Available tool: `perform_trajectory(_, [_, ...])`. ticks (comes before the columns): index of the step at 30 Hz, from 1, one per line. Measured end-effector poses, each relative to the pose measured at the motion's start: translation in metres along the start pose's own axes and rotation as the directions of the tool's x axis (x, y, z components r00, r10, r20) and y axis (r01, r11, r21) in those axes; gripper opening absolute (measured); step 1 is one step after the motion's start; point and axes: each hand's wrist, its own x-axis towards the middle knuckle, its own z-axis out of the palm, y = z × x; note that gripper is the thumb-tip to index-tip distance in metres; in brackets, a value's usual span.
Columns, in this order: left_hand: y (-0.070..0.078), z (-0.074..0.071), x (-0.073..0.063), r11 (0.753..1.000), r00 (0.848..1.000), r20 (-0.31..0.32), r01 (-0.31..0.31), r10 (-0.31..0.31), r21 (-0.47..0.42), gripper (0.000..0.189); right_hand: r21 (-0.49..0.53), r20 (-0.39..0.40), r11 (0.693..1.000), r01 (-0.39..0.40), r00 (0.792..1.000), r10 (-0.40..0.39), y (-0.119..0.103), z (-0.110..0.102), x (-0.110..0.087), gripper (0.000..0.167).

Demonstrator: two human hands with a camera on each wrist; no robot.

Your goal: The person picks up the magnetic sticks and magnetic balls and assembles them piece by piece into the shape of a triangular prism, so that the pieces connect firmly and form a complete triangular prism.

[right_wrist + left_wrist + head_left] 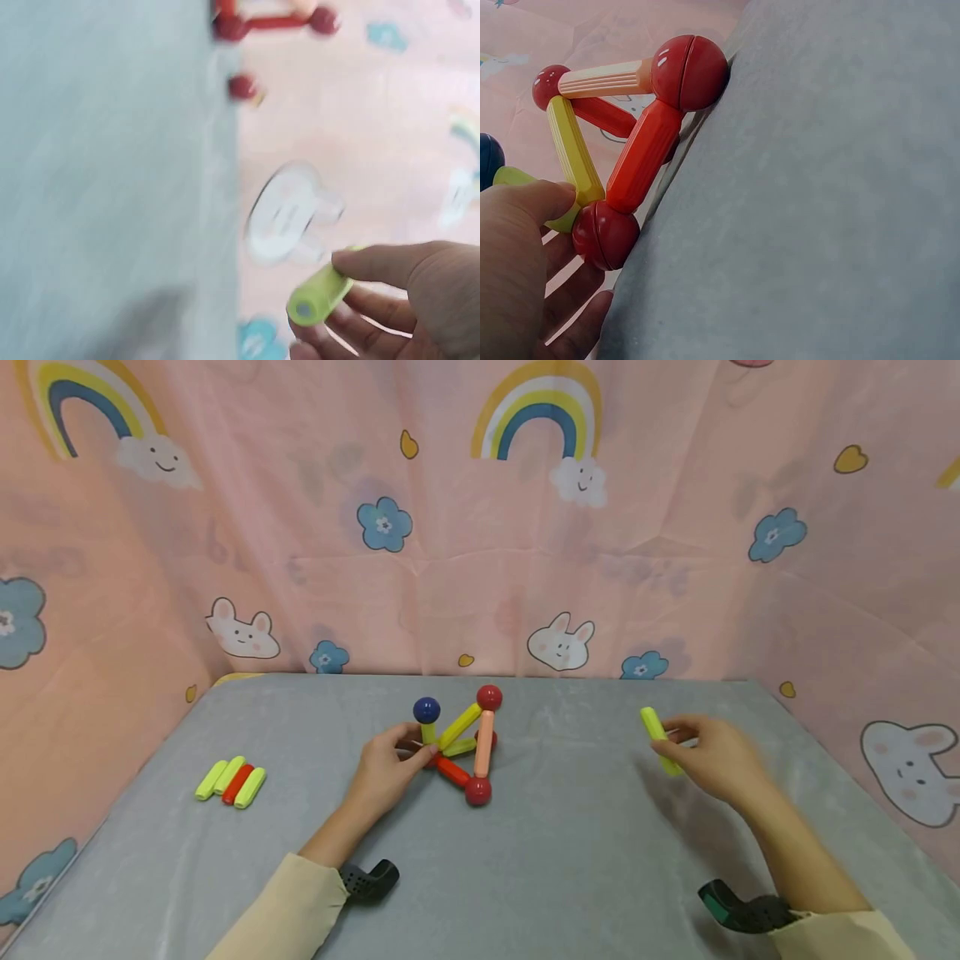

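Left of centre in the head view stands a frame of magnetic sticks and balls. It has red balls, a peach stick, a yellow stick, a red stick and a navy ball on a yellow-green stick. My left hand pinches that stick near a red ball; its fingers partly hide this corner. Off to the right, raised above the table, my right hand pinches a loose yellow-green magnetic stick between thumb and fingers.
Several loose sticks, yellow-green and one red, lie side by side on the grey table at the left. A pink printed curtain hangs behind the table and along its sides.
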Motion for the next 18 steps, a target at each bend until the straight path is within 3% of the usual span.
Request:
perform_trajectory(8, [0.0, -0.002, 0.001, 1.0, 1.0, -0.008, -0.008, 0.008, 0.002, 0.032, 0.144, 0.032, 0.984, 0.105, 0.993, -0.111, -0.078, 0.007, 0.017, 0.049])
perform_trajectory(18, [-0.005, 0.0, 0.002, 1.0, 1.0, -0.014, -0.004, 0.004, -0.004, 0.03, 0.299, 0.072, 0.938, 0.177, 0.976, -0.207, -0.141, 0.027, 0.032, 0.043])
